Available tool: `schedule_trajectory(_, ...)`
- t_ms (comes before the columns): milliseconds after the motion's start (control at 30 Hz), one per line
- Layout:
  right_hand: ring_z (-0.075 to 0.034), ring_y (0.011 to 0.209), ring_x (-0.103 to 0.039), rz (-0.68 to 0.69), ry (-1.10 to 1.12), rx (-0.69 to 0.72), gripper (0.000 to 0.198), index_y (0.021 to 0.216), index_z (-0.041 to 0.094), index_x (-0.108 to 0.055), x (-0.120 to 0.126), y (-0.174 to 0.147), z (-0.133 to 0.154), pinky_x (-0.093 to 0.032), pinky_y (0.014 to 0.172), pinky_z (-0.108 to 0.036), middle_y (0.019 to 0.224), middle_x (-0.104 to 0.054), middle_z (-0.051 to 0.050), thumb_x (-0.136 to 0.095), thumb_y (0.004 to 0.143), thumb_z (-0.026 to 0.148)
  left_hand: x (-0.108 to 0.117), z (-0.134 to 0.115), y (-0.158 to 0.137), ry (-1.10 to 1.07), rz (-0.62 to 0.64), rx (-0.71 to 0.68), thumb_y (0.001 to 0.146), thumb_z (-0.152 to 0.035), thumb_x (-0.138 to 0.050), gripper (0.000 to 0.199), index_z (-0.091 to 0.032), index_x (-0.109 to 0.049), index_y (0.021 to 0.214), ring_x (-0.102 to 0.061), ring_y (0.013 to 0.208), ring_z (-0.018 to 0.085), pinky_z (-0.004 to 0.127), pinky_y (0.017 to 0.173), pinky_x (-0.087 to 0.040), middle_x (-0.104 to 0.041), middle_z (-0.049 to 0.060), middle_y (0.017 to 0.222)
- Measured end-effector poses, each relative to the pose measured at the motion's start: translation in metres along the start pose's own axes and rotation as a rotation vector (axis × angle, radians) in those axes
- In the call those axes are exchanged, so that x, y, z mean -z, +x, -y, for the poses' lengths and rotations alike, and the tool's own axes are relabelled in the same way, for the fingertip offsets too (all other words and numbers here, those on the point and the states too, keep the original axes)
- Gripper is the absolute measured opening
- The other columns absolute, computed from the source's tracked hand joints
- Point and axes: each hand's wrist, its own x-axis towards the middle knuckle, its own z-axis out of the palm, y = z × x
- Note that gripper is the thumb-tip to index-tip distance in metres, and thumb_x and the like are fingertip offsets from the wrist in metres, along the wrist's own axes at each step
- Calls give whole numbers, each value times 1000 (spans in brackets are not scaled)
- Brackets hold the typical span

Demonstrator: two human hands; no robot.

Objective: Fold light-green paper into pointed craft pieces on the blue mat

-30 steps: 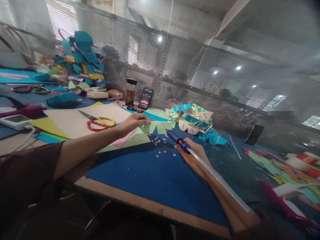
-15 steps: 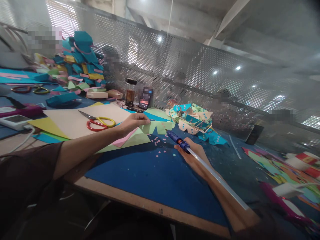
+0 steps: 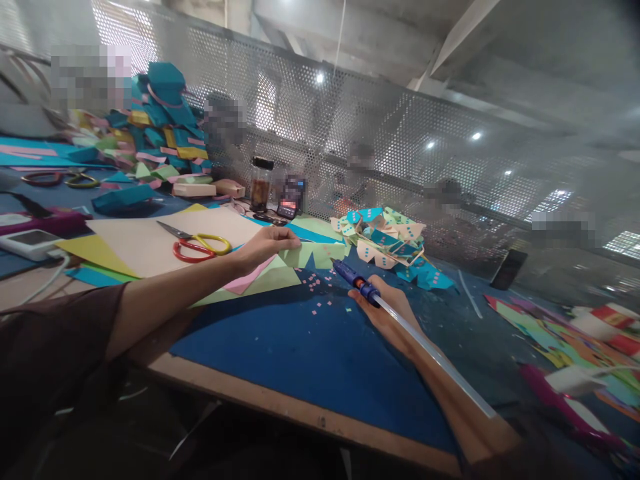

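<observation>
- The grip of the left hand (image 3: 274,244) is closed, pinching the upper edge of a green paper strip (image 3: 327,254) between thumb and fingers.
- The grip of the right hand (image 3: 390,307) is wrapped around a blue glue gun (image 3: 369,293); a long translucent glue stick (image 3: 435,360) juts from its rear, over the forearm.
- The green paper strip is ahead of the person, its lower edge notched, with pale pink marks towards its right end. The nozzle is just beside that end; whether they touch I cannot tell.
- A clear jar (image 3: 260,190) with a dark lid stands upright near the mesh, holding brown contents.
- Right of the strip, a loose heap of folded paper pieces (image 3: 385,241) in cream, blue and green carries rows of small squares.
- Tiny pink paper bits (image 3: 314,284) lie scattered on the smooth blue surface (image 3: 310,353), which has a bare, wood-like front edge.
- Metal scissors (image 3: 200,248) with one red and one yellow handle loop rest on a flat cream sheet (image 3: 135,237).
- At the far left, angular blue paper shapes (image 3: 167,93) top a tall, mixed pile.
- Behind runs a grey perforated mesh (image 3: 295,127).
</observation>
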Motion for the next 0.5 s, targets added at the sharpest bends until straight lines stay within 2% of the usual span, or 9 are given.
schedule_trajectory(500, -14, 46, -42, 23, -14, -14, 32, 74, 25, -38, 0, 1, -1, -27, 49, -23, 54, -46, 5, -52, 88, 50, 1, 2, 1, 2, -4, 1, 75, -35, -75, 23, -13, -67, 76, -56, 61, 13, 28, 62, -40, -64, 2, 67)
